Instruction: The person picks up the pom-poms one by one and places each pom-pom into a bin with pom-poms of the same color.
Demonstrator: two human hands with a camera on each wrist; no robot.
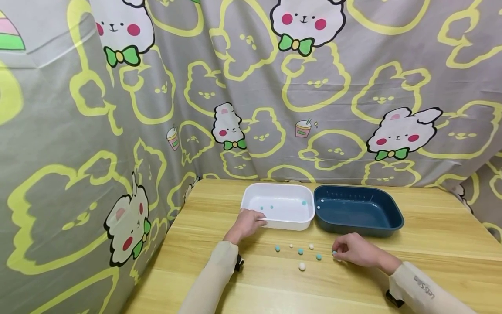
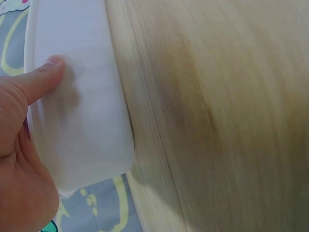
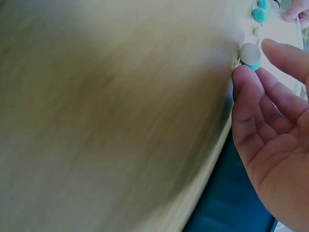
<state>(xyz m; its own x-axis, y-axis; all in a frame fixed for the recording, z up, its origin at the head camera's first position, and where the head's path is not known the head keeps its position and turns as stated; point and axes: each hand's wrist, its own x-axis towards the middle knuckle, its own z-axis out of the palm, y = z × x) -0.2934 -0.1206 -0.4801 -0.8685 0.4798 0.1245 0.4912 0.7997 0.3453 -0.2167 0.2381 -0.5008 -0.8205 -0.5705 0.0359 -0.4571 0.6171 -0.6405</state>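
My left hand [image 1: 248, 223] holds the near left rim of a white plastic basin [image 1: 292, 225]. In the left wrist view the thumb [image 2: 50, 70] presses the outer wall; most fingers are hidden. My right hand [image 1: 358, 250] is low over the wooden table, its thumb and forefinger at a small teal ball [image 1: 334, 253]. From the right wrist, a white ball [image 3: 250, 53] overlaps a teal ball between the thumb and fingertips, so the contact is partly hidden. Left of this hand lie loose teal balls [image 1: 300, 251] and white balls [image 1: 302, 266].
A dark blue basin [image 1: 358, 229] stands against the right side of the white one, with two small white balls [image 1: 322, 201] inside. Several teal balls [image 1: 303, 203] lie in the white basin. A patterned curtain [image 1: 259, 96] hangs behind the wooden table [image 1: 266, 288].
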